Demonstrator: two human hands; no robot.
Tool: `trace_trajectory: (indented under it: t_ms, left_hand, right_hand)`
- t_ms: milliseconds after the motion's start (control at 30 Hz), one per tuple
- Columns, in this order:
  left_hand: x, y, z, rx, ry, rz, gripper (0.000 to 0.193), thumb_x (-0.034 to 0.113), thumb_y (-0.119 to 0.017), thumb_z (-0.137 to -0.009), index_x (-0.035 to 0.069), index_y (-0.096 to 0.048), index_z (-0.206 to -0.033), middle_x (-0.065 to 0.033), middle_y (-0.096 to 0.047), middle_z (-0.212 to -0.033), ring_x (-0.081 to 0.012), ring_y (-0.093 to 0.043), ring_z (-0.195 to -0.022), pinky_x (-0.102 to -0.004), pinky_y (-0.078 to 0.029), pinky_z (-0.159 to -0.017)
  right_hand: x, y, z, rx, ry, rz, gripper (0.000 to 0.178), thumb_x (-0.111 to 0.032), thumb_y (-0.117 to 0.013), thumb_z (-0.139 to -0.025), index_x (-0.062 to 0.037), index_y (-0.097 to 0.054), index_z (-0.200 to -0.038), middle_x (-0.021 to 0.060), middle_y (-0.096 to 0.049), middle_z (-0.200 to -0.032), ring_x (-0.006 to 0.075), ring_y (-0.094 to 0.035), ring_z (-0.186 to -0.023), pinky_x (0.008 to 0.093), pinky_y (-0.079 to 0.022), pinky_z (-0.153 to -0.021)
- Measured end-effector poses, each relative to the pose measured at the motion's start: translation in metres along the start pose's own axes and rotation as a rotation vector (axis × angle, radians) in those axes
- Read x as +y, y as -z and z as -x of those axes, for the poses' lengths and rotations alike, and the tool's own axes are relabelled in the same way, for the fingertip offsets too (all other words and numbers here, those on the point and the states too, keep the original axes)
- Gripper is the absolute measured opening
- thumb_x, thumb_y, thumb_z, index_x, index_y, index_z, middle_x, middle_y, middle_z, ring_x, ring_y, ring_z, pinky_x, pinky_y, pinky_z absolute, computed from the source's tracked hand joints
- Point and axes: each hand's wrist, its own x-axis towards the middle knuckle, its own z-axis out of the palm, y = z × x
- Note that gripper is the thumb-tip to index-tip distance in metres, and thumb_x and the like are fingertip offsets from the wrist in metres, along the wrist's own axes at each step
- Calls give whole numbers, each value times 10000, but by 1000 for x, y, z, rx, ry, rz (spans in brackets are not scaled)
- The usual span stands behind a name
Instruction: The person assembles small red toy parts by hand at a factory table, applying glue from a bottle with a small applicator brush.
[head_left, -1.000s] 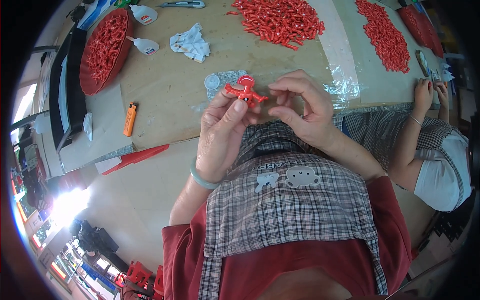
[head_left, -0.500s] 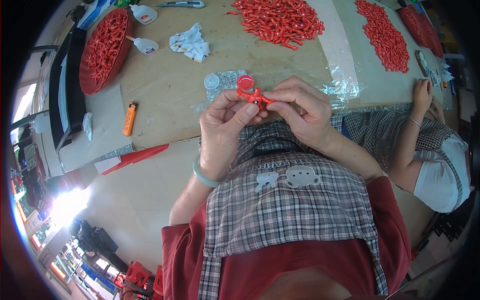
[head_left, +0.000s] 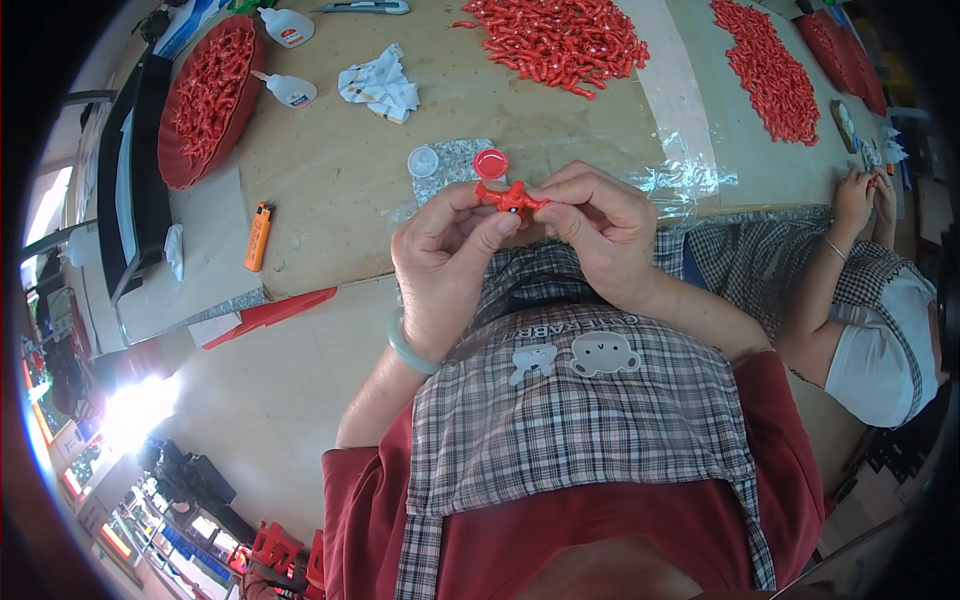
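Observation:
A small red plastic figure (head_left: 514, 199) with a dark and white spot on it is pinched between my two hands above the table's near edge. My left hand (head_left: 447, 245) grips its left end and underside between thumb and fingers. The other end sits between the thumb and forefinger of my right hand (head_left: 603, 225). Just beyond lies a speckled grey slab (head_left: 455, 163), bearing a small clear round cup (head_left: 423, 161) and a red round lid-like dish (head_left: 491, 164). My fingers hide part of the figure.
A heap of red pieces (head_left: 560, 45) lies at the far middle, another (head_left: 768, 75) at right. At left are a red tray (head_left: 245, 125) of pieces, squeeze bottles (head_left: 291, 91), crumpled tissue (head_left: 381, 84), an orange lighter (head_left: 259, 238) and a utility knife (head_left: 362, 8). A co-worker's hands (head_left: 868, 195) work at right.
The red figure has turned slightly and come away from in front of the red dish. Both my hands have shifted a little. At right, the co-worker's hands have moved together.

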Motion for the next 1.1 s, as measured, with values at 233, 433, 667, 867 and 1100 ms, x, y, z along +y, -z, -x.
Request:
trace_trajectory:
  t_ms: [233,433,667,867,1100]
  left_hand:
    - [1,-1,1,10,6,-29,198,-58,-656,-860,-57,-628,-1055,-86,-698,-954,-124,-668,-888,-247,-541,-809]
    - [1,-2,-2,7,-7,-33,191,-59,-653,-861,-63,-625,-1050,-92,-697,-955,-124,-670,-885,-247,-543,-807]
    - [6,2,-5,-22,-1,0,183,-57,-650,-866,-65,-618,-1046,-89,-691,-953,-135,-672,-859,-262,-558,-789]
    - [-10,10,-10,-14,-72,-110,203,20,-711,-835,-37,-628,-1011,-78,-659,-925,-122,-642,-816,-242,-534,-715]
    - [7,14,-6,-25,-404,-516,218,24,-711,-797,-31,-639,-995,-127,-640,-944,-221,-655,-789,-306,-543,-698]
  right_hand:
    - [1,-1,3,12,-20,-42,109,39,-674,-837,28,-686,-945,84,-652,-852,112,-619,-714,221,-490,-608]
    - [10,10,-7,-82,294,241,136,53,-685,-821,46,-671,-956,143,-656,-896,151,-612,-712,236,-484,-613]
    - [4,6,-11,-68,259,229,156,48,-696,-792,2,-688,-941,112,-666,-836,184,-655,-704,265,-507,-596]
    - [-3,2,-26,-74,225,227,178,25,-702,-787,-1,-678,-961,118,-632,-905,178,-621,-779,268,-492,-639]
    - [-10,0,-35,-225,277,426,183,24,-705,-771,-20,-640,-937,106,-612,-957,210,-605,-809,303,-481,-703]
